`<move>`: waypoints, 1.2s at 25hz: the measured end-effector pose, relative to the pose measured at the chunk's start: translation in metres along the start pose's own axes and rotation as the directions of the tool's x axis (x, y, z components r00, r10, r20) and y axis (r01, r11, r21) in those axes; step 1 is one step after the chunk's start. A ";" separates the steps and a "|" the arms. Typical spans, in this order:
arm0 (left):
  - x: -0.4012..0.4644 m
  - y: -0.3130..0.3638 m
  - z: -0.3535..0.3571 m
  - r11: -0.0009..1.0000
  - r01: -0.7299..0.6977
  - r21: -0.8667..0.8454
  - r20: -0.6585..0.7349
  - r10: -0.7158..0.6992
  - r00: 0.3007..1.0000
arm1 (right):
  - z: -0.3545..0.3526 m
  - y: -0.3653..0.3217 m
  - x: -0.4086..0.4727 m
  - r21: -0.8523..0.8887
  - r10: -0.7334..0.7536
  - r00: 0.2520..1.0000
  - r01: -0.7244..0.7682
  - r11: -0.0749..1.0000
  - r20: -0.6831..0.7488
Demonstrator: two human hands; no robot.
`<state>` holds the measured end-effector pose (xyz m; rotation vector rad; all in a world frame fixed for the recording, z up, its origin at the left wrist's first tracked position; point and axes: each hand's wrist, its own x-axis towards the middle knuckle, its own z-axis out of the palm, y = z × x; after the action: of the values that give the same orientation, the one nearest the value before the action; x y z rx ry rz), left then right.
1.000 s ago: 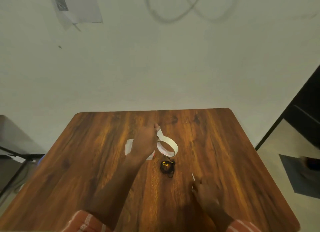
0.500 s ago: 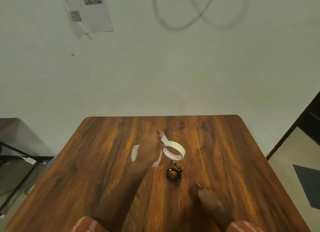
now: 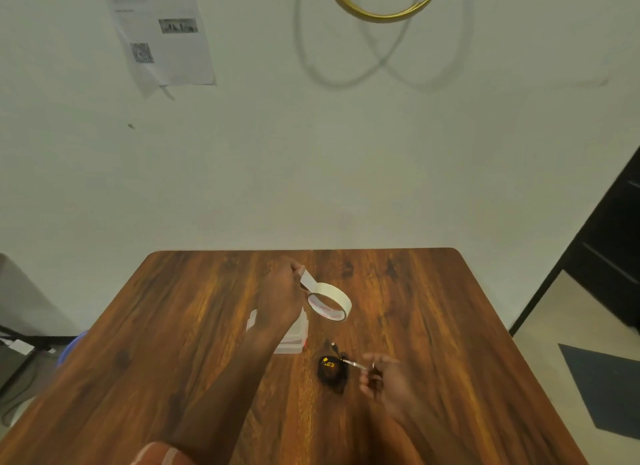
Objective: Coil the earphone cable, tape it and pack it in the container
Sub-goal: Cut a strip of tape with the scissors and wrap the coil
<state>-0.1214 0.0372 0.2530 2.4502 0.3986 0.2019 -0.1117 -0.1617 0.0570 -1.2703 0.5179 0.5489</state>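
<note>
A coiled black earphone cable (image 3: 331,372) with a yellow mark lies on the wooden table (image 3: 433,312), its plug end sticking out behind it. My left hand (image 3: 280,298) pinches the loose end of a white tape roll (image 3: 329,301), which hangs just above the table. Under my left wrist sits a small clear plastic container (image 3: 294,340), partly hidden. My right hand (image 3: 384,381) holds small scissors (image 3: 358,364), their blades pointing left over the coil.
The table stands against a pale wall with a printed sheet (image 3: 162,31) and a hanging gold hoop (image 3: 381,10). A dark cabinet (image 3: 609,256) and a floor mat (image 3: 606,388) are to the right. Grey furniture (image 3: 20,298) stands at the left.
My right hand has risen from the table's near part and brought the scissors up beside the cable coil. My left hand keeps its hold on the tape end. The camera tilted upward.
</note>
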 end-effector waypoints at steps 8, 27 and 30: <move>0.023 -0.002 -0.001 0.998 0.033 -0.058 -0.126 -0.040 0.991 | 0.052 -0.071 -0.041 -0.204 -0.284 0.959 0.278 0.939 -0.001; 0.021 -0.016 0.002 0.985 0.146 -0.094 -0.108 -0.156 0.982 | 0.058 -0.064 -0.072 -0.231 -0.014 0.995 0.036 0.972 0.096; 0.024 -0.025 0.010 0.982 0.160 -0.104 -0.090 -0.169 0.981 | 0.064 -0.062 -0.082 -0.090 0.004 0.995 0.005 0.996 0.100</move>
<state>-0.1023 0.0580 0.2309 2.3048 0.6177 0.2657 -0.1302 -0.1198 0.1694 -1.3208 0.4128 0.6386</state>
